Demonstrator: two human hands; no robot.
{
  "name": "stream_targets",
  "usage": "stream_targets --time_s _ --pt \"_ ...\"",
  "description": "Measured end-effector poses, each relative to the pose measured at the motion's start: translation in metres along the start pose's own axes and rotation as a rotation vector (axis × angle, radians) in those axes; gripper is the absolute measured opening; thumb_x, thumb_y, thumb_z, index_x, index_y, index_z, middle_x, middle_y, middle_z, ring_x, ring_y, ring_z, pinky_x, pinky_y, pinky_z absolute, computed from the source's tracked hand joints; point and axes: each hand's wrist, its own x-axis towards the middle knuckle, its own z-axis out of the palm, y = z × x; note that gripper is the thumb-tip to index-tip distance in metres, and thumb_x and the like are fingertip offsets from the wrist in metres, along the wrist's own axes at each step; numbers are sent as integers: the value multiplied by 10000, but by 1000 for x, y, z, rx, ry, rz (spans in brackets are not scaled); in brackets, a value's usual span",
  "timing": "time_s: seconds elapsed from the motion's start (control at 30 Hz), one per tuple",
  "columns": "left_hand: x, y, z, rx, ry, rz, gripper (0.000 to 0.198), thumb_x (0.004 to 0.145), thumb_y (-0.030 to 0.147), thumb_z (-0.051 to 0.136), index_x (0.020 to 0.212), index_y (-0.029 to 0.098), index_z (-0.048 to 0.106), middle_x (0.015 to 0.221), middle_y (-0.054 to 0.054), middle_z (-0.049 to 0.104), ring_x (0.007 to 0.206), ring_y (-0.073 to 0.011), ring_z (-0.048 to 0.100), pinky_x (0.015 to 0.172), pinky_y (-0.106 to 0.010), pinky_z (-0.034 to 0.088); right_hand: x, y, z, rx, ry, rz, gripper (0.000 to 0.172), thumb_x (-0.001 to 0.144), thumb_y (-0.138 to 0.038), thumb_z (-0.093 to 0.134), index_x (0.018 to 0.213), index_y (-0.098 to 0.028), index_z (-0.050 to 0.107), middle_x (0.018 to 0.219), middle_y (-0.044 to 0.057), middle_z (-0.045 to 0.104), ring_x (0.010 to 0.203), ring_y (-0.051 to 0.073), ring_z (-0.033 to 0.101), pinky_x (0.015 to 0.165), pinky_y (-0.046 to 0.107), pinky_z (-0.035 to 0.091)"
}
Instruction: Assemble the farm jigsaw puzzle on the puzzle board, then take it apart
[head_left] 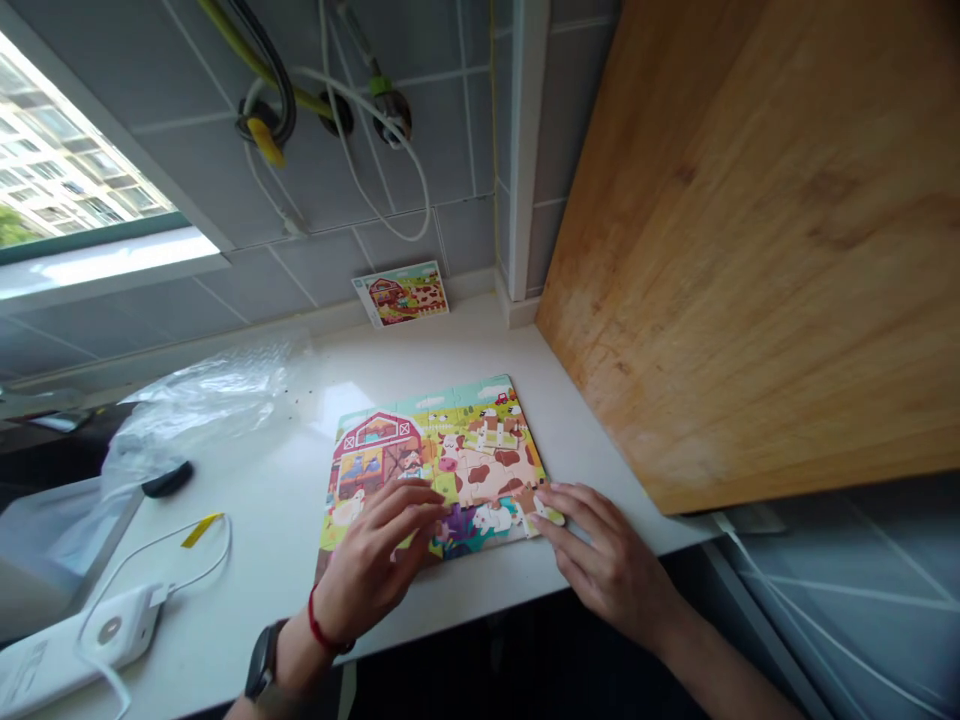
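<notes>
Well, a broad wooden panel (757, 260) fills the right of the view, beside a grey tiled wall (247, 285) with a window (67, 140) at upper left and looped hoses and cables (337, 110) above. Along the wall runs a white worktop (259, 480). A clear plastic bag (210, 400) lies crumpled towards its back left, and a translucent tray (60, 545) sits at its left edge, its contents too unclear to tell. A white power bank (75, 640) lies at the front left corner, trailing a white cable (172, 555) with a yellow tag (201, 530).

A farmyard jigsaw puzzle (465, 450) lies flat near the worktop's front edge, and a matching picture card (401, 293) leans against the wall at the back edge. The pieces look like thin, light, stiff card, probably easy to nudge out of place, so the exposed edges seem the best place to take hold.

The left hand (371, 560), fingers curved, sits over the puzzle's lower part. The right hand (607, 560) reaches its lower right corner, beside a pale loose-looking piece (546, 512). Neither hand is clenched, but whether either pinches a piece cannot be told.
</notes>
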Motion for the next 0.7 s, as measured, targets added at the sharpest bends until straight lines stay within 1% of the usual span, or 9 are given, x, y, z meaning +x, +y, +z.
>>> stream_targets --time_s 0.07,0.13,0.2,0.27,0.33,0.4,0.47,0.57,0.7 --pt "-31 -4 -4 82 155 -139 321 1028 127 526 1253 312 661 1228 -74 715 1190 -273 678 953 -453 618 0 0 0 15 10 -1 473 890 -13 549 1273 -220 734 1327 125 735 1263 297 678 1044 521 629" --pt "-61 -9 -5 171 294 -259 302 1032 159 529 1259 316 650 1298 -85 679 1243 -304 657 990 -513 603 0 -1 0 30 6 9 467 893 -18 549 1271 -222 732 1311 125 733 1257 288 676 1047 505 627" --pt "-85 -15 -4 250 357 -360 286 1039 214 540 1291 312 634 1356 -98 644 1266 -333 642 1016 -570 583 1 -1 -1 43 -6 17 454 894 -25 552 1263 -218 732 1299 130 729 1248 289 675 1046 501 626" --pt "-101 -20 -4 304 372 -430 288 1046 272 542 1323 300 616 1398 -113 616 1285 -358 627 1045 -619 558 1 -2 -1 52 -13 27 448 894 -26 548 1254 -216 734 1286 132 727 1237 293 677 1044 509 623" --pt "-109 -24 -5 322 377 -483 306 1050 315 540 1350 286 595 1432 -126 595 1307 -368 615 1061 -627 551 1 -3 0 59 -14 30 448 902 -26 539 1255 -224 731 1276 126 729 1233 296 677 1044 517 620" --pt "-112 -26 -4 323 397 -513 317 1056 336 530 1363 271 578 1425 -135 597 1313 -361 616 1065 -606 558 0 -2 2 63 -10 30 426 926 -37 540 1258 -230 724 1278 122 725 1229 299 679 1041 522 619" --pt "-112 -27 -2 318 411 -497 317 1058 344 530 1359 253 578 1395 -136 617 1297 -343 629 1063 -571 567 -1 -1 4 73 6 46 363 963 -69 555 1244 -230 720 1281 123 719 1213 298 687 1029 514 627" --pt "-112 -28 2 329 444 -436 289 1053 350 546 1307 232 615 1353 -126 647 1251 -316 659 1034 -507 581 -3 2 8 108 56 108 268 1012 -125 565 1213 -220 714 1266 128 716 1167 284 710 985 473 652" --pt "-114 -29 4 331 470 -424 256 1053 339 547 1263 229 642 1325 -111 662 1210 -294 680 1008 -467 582 -5 4 11 144 99 149 243 1026 -139 561 1198 -223 711 1256 127 718 1132 279 734 953 447 669"
